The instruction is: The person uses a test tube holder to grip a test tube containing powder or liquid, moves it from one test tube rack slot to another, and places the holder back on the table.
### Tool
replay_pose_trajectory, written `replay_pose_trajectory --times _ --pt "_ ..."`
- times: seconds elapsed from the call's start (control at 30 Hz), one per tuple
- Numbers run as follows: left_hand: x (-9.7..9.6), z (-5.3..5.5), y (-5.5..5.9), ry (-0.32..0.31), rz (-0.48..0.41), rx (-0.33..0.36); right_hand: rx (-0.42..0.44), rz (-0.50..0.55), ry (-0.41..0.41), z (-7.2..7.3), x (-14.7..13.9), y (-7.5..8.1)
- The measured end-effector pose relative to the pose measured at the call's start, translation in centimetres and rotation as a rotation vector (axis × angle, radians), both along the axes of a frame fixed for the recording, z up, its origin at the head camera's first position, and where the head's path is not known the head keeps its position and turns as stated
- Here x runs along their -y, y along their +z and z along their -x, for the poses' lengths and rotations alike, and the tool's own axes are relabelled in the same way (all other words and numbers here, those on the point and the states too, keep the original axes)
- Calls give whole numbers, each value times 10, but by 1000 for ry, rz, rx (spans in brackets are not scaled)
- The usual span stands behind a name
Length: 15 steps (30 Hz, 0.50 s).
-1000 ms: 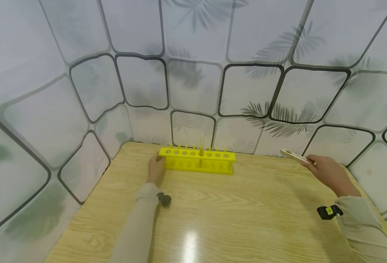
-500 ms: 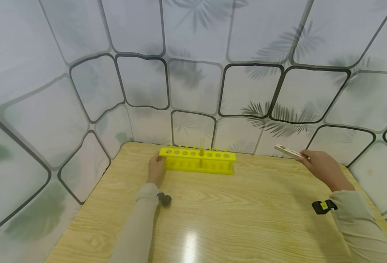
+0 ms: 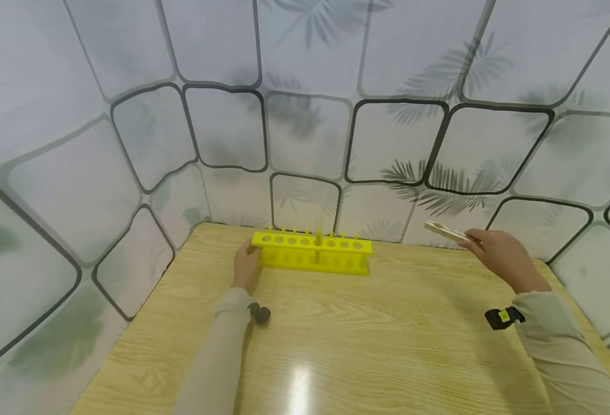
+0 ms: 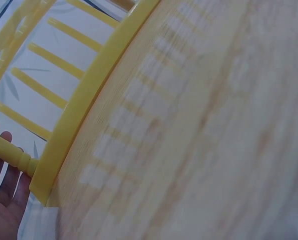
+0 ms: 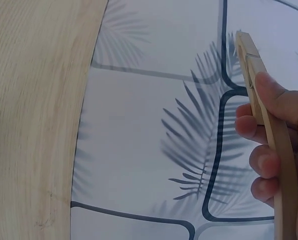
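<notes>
A yellow test tube rack (image 3: 294,267) stands at the back of the table, one clear glass test tube (image 3: 319,227) upright in a middle hole. My left hand (image 3: 245,268) holds the rack's left end; in the left wrist view its fingers (image 4: 9,185) lie around the yellow end post (image 4: 9,151). Off to the right, my right hand (image 3: 504,259) grips a wooden test tube holder (image 3: 443,230) above the table, its head pointing left toward the rack. The right wrist view shows the thumb on one side of the holder (image 5: 277,137) and curled fingers on the other.
The wood-grain table (image 3: 336,334) reaches back to a patterned wall covering (image 3: 305,138), which also runs along the left and right sides. Drying pegs (image 4: 39,87) stand in a row along the rack. A dark camera strap (image 3: 504,317) sits on the right wrist.
My right hand has moved left and slightly up, bringing the test tube holder closer to the rack. The left hand, rack and test tube stay essentially in place.
</notes>
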<state>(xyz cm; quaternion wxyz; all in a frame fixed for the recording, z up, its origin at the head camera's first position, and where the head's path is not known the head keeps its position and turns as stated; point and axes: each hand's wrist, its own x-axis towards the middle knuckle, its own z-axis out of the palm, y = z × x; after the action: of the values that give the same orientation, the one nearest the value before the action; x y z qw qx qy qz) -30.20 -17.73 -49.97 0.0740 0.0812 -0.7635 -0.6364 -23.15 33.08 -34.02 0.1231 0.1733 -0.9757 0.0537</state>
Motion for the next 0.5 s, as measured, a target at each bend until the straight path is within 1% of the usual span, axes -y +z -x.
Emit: replay_pose_trajectory --times 0.27,0.5 --pt "0 0 0 -12 0 -9 -7 12 16 5 9 4" --pt "0 -1 0 -2 -8 -13 -56 20 46 10 18 6"
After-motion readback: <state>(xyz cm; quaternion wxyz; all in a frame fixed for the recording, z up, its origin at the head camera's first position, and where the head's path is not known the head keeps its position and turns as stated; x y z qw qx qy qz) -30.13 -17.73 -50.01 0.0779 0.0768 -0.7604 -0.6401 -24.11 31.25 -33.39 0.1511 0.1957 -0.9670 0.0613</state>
